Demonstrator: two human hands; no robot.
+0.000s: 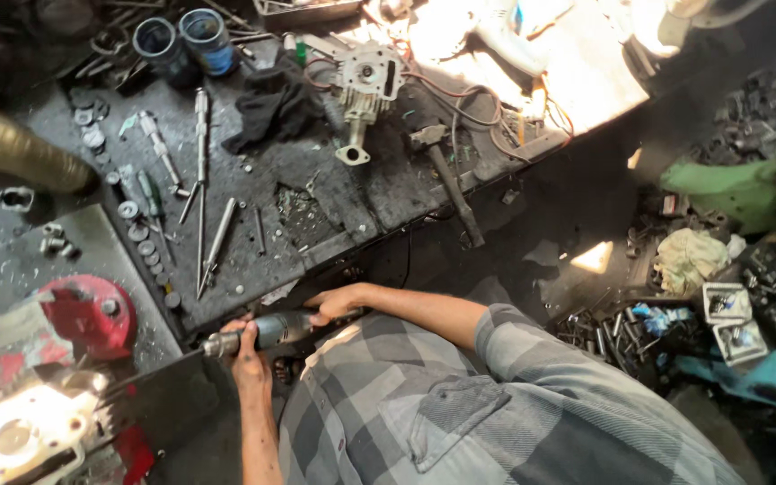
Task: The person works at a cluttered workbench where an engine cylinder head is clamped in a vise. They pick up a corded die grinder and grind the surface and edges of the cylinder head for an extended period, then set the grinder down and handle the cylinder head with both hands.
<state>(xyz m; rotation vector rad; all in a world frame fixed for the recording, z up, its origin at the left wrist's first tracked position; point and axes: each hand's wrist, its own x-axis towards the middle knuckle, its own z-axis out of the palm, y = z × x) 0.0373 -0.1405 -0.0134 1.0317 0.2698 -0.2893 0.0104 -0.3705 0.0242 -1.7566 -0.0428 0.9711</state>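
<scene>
hands hold a grey, cylindrical handheld power grinder with a metal nose (262, 332) just off the near edge of the dark, grimy metal tabletop (334, 202). the left hand (246, 348) has its grip wrapped around the front of the tool, close behind the metal nose, fingers closed on the body. the right hand (334, 304) has its grip closed on the rear end of the same tool, its bare forearm running back to a grey checked shirt sleeve (514, 328). the tool lies roughly level, nose pointing toward the left, above a dark flat panel (168, 395). near the left edge stands a red bench vise (92, 314), and a brightly lit pale metal casting with round openings (24, 440) sits at the lower left corner. on the tabletop lie several long slim steel rods and punches (201, 171), a row of small round washers (147, 247), a crumpled black rag (271, 103) and a hammer with a dark handle (449, 184). a silver engine part with a round bore (365, 85) rests toward the far edge, with red and orange wires (487, 108) beside it. two dark round tins (181, 40) stand at the far left corner.
</scene>
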